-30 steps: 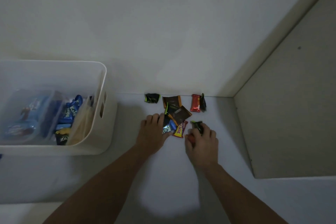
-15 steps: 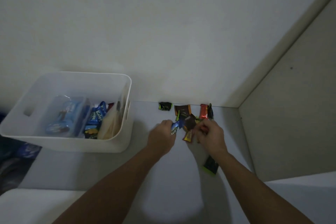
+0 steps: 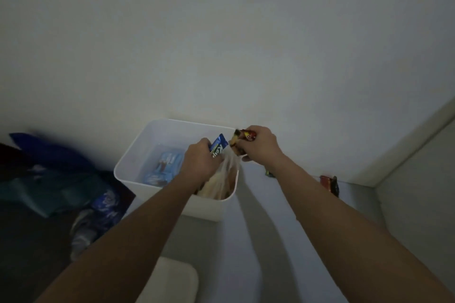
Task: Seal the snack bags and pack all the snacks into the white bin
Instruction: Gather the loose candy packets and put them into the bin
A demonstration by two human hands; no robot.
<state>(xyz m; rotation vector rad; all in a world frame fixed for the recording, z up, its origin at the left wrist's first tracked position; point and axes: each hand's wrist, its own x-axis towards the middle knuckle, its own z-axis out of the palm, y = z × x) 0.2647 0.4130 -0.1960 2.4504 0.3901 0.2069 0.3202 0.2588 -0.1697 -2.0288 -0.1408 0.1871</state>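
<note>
The white bin (image 3: 128, 170) stands against the wall, left of centre. Inside lie blue snack packs (image 3: 162, 167) and a clear bag of pale snacks (image 3: 221, 184). My left hand (image 3: 200, 161) hovers over the bin's right half and grips a small blue snack packet (image 3: 218, 146). My right hand (image 3: 258, 145) is above the bin's far right corner, holding a bunch of small red, yellow and dark snack packets (image 3: 242, 138). On the surface to the right lie a red and a dark packet (image 3: 330, 183) by the wall, and a green-edged one (image 3: 268, 173) shows behind my right forearm.
Left of the bin lies a dark heap with blue snack bags (image 3: 105, 206) and teal fabric (image 3: 49, 194). A white rounded object (image 3: 177, 280) sits at the bottom centre. A beige panel (image 3: 418, 192) closes off the right side.
Both hands have lifted packets from the pile by the wall and moved left over the bin. The view has swung left and the pile has shrunk.
</note>
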